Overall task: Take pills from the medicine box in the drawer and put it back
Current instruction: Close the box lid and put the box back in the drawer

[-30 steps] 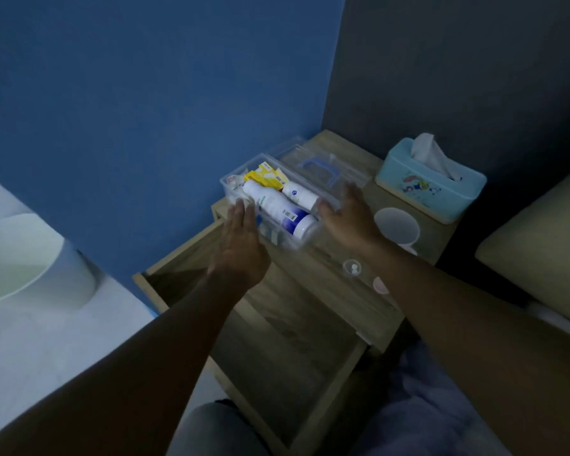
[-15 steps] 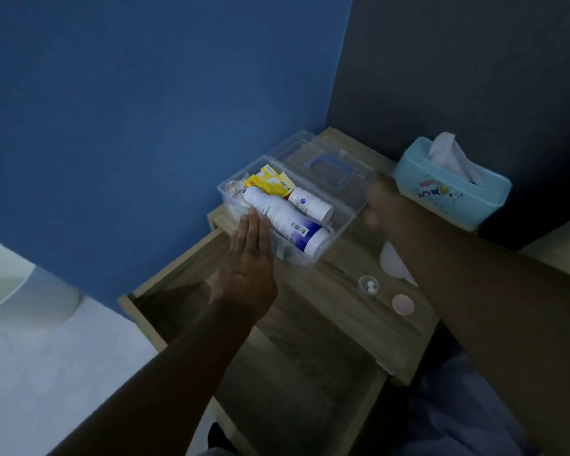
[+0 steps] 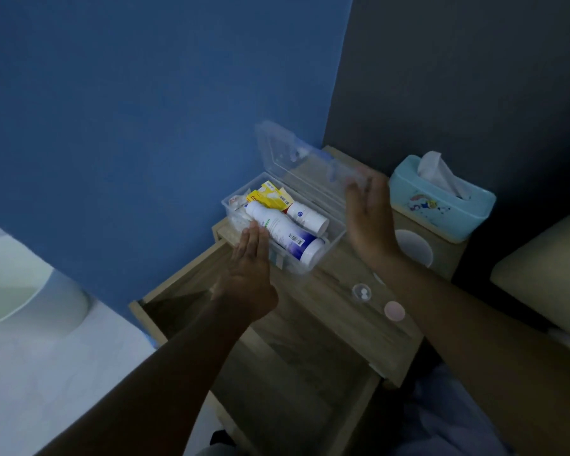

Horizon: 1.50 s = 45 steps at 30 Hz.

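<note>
Clear plastic medicine box: probably light, stiff, slick. Left hand flat against near wall; right hand, straight-fingered, pushes lid; neither grip closed. Hold both ends.

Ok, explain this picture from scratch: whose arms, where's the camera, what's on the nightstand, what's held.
No machine here: a person wears a camera on the head, looking down at both bare arms. The left hand lies flat against the clear medicine box, full of bottles, on the nightstand. The right hand, fingers straight, meets its half-raised lid. Nearby: a tiny cup of pills, a pink disc, a tissue box. The drawer below stands open. Nothing is gripped.
</note>
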Motion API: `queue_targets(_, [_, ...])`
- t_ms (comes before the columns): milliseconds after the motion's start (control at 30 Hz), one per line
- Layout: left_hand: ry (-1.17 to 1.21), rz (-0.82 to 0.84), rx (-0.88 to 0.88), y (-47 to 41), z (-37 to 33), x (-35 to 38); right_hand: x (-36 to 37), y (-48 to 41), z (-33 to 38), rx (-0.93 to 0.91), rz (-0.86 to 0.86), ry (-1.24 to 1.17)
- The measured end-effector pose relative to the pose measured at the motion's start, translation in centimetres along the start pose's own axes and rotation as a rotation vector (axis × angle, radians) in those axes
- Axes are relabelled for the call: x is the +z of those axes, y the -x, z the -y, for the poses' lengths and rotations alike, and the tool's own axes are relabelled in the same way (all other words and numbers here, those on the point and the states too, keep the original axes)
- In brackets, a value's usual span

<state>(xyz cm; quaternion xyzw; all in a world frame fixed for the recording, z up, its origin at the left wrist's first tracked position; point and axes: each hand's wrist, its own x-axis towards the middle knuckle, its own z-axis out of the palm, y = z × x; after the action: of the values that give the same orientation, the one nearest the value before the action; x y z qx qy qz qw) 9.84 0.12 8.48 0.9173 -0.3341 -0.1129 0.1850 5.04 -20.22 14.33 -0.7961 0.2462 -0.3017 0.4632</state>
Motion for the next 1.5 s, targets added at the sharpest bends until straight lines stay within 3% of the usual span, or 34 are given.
queue_targets(133, [0.145,0.031,-0.046,0.3,0.0,-0.8,0.3,3.6,-0.4,-0.225,0.103,0.124])
queue_targets(267, [0.319,-0.069,-0.193,2.0,0.7,-0.4,1.0,5.9,-1.5,-0.338,0.217,0.244])
queue_targets(367, [0.312,-0.100,-0.169,2.4,1.5,-0.6,1.2,7.3,-2.3,-0.391,0.253,0.394])
queue_targets(567, [0.194,-0.128,-0.068,-0.1,2.0,-2.1,1.5,8.7,-2.7,-0.450,0.289,0.469])
queue_targets(733, [0.053,-0.111,-0.019,-1.9,2.9,-2.4,1.4,8.7,-3.1,-0.459,0.381,0.527])
queue_targets(967, [-0.046,-0.203,-0.017,-2.5,3.2,-1.7,2.2,8.9,-3.9,-0.524,0.242,0.607])
queue_targets(1100, [-0.158,-0.185,0.016,-3.0,3.8,-3.2,2.0,8.8,-2.9,-0.527,0.248,0.678])
queue_targets(1300, [-0.009,-0.102,-0.078,-1.9,3.8,-2.8,1.6,5.0,-0.2,-0.400,0.347,0.673])
queue_targets(1367, [0.098,-0.139,-0.141,-1.2,3.7,-1.6,1.7,4.8,-0.7,-0.274,0.418,0.680])
queue_targets(1500, [0.054,-0.222,-0.195,-1.0,3.7,0.3,2.2,5.5,-2.5,-0.296,0.430,0.773])
